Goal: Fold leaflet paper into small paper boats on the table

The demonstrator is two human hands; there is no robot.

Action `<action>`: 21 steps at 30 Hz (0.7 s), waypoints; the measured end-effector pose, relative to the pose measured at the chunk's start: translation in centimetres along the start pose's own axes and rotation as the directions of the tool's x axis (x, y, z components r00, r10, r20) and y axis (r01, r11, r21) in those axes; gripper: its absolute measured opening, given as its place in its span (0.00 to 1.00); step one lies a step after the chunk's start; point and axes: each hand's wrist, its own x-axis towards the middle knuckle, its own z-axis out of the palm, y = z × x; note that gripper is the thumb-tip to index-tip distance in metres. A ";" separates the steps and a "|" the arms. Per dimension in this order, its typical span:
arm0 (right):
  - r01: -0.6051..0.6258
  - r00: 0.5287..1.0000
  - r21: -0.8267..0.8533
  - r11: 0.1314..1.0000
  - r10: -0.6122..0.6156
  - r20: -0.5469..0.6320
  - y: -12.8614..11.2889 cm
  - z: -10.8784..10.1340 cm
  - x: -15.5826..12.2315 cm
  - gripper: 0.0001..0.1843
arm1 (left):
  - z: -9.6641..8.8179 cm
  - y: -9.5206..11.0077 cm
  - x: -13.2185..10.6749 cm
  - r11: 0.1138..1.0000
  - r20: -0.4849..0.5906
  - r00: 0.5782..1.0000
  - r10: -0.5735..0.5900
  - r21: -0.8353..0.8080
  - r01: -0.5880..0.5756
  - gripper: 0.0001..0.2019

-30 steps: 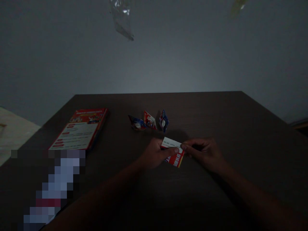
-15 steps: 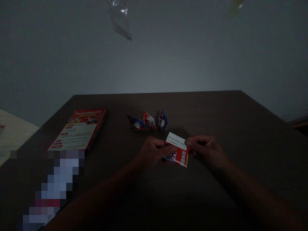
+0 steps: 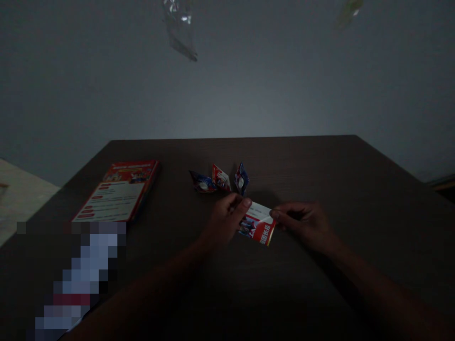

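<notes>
A small red and white printed paper is held between both hands just above the dark table. My left hand pinches its far left corner with thumb and fingers closed. My right hand pinches its right edge, fingers curled shut. Three small folded paper shapes, red, white and blue, stand in a row on the table just beyond my left hand.
A red printed booklet lies at the left of the table. A blurred patch covers something at the near left. A clear plastic scrap hangs in front of the grey wall. A pale surface lies beyond the table's left edge.
The paper has tilted flatter, showing more of its picture side. My left thumb has moved up to the paper's far corner. My right hand has stayed on the right edge.
</notes>
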 end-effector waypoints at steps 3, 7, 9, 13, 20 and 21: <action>0.009 1.000 -0.027 1.000 -0.009 0.015 -0.5 0.6 -0.2 0.12 | 0.7 0.4 -0.4 0.988 -0.058 0.997 0.053 0.150 -0.043 0.18; 0.011 1.000 0.041 0.999 -0.012 0.025 -0.6 1.0 -0.5 0.11 | 0.9 0.7 -0.9 0.970 -0.106 0.989 0.103 0.232 -0.076 0.21; 0.003 0.999 0.098 0.995 -0.006 0.032 -0.5 1.1 -0.5 0.11 | 0.9 0.8 -1.1 0.979 -0.116 0.989 0.090 0.191 -0.066 0.21; -0.031 0.999 0.192 0.981 0.022 0.050 -0.3 1.2 -0.6 0.09 | 1.2 0.9 -1.1 1.000 -0.121 0.993 0.013 0.019 -0.011 0.23; -0.037 0.998 0.210 0.977 0.024 0.065 -0.8 1.6 -0.6 0.09 | 1.4 1.0 -0.6 0.981 -0.140 0.978 -0.152 -0.143 0.132 0.27; -0.036 0.997 0.207 0.978 0.022 0.071 -0.8 1.6 -0.7 0.08 | 1.4 0.9 -0.5 0.977 -0.167 0.969 -0.180 -0.141 0.157 0.28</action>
